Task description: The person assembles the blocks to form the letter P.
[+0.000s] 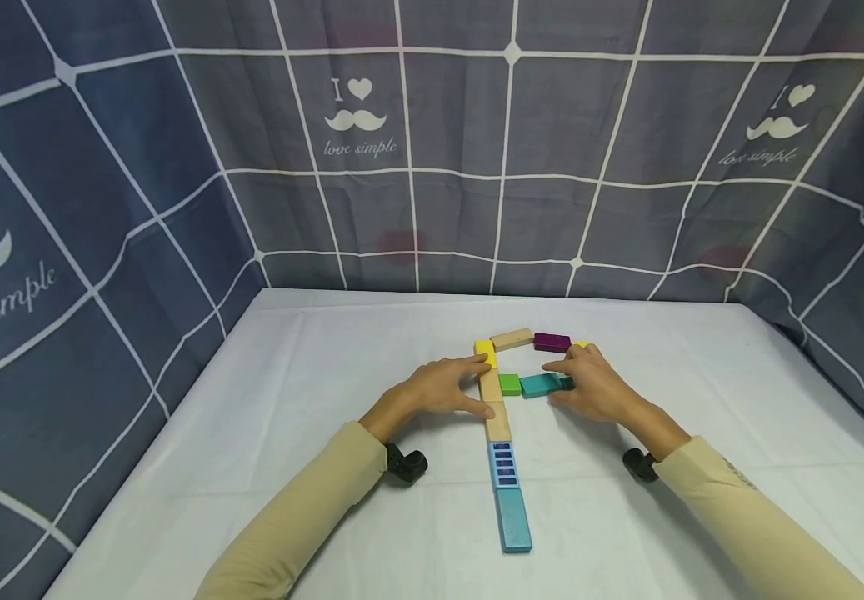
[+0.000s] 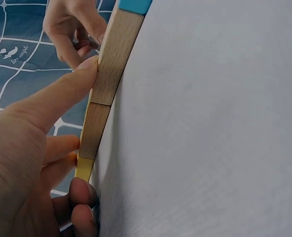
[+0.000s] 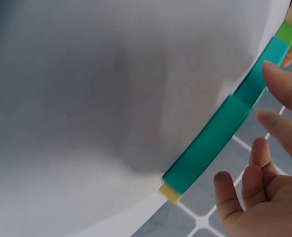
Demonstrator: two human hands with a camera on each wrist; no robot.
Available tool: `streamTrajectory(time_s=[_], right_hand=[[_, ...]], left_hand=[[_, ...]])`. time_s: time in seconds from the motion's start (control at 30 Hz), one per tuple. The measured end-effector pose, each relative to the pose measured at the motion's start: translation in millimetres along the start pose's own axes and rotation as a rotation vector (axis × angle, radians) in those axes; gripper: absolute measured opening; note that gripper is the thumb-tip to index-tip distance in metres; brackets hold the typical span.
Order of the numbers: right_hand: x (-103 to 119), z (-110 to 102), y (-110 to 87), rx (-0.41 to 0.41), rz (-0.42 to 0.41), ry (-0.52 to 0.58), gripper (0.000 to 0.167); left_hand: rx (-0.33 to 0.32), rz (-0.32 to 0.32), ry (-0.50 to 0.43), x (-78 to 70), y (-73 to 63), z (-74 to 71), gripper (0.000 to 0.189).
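Observation:
Wooden blocks lie end to end in a column on the white cloth. My left hand (image 1: pixel 442 387) is spread along the column's left side. Its index finger reaches the yellow block (image 1: pixel 485 348), and its thumb touches a plain wood block (image 2: pixel 117 57). My right hand (image 1: pixel 592 385) is at the right of a short branch made of a green block (image 1: pixel 510 384), a teal block (image 1: pixel 540 384) and a darker teal block (image 3: pixel 207 145). Its thumb and index finger are parted, with their tips right at the teal blocks in the right wrist view. The palm partly hides the branch's right end.
A wood block (image 1: pixel 512 338) and a purple block (image 1: pixel 552 342) arc across the top towards a mostly hidden yellow block (image 1: pixel 580 343). Nearer me, the column continues with a light blue block with dark windows (image 1: pixel 503 464) and a teal block (image 1: pixel 513 521). Dark checked curtains (image 1: pixel 454 212) surround the table.

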State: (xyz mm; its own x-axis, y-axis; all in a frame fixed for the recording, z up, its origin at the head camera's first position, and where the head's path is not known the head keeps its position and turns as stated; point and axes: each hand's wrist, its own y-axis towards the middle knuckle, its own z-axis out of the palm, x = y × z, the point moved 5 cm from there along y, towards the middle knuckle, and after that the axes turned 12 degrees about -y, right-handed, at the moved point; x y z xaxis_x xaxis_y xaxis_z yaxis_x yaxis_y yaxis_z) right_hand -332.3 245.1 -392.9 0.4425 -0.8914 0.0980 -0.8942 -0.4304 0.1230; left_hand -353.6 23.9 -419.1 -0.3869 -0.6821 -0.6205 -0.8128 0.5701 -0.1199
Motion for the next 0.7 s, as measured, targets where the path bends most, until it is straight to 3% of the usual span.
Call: streamTrajectory(time_s=[0.33, 0.7], right_hand=[[-23.5, -5.4, -11.0, 0.031, 0.051, -0.003, 0.042], [-27.6, -2.2, -14.4, -0.003, 0.045, 0.01, 0.032]], left_hand=[[-0.003, -0.003, -0.021, 1.1, -0.3, -0.6, 0.084], [-0.001, 0.002, -0.019, 0.0, 0.1, -0.5, 0.084]])
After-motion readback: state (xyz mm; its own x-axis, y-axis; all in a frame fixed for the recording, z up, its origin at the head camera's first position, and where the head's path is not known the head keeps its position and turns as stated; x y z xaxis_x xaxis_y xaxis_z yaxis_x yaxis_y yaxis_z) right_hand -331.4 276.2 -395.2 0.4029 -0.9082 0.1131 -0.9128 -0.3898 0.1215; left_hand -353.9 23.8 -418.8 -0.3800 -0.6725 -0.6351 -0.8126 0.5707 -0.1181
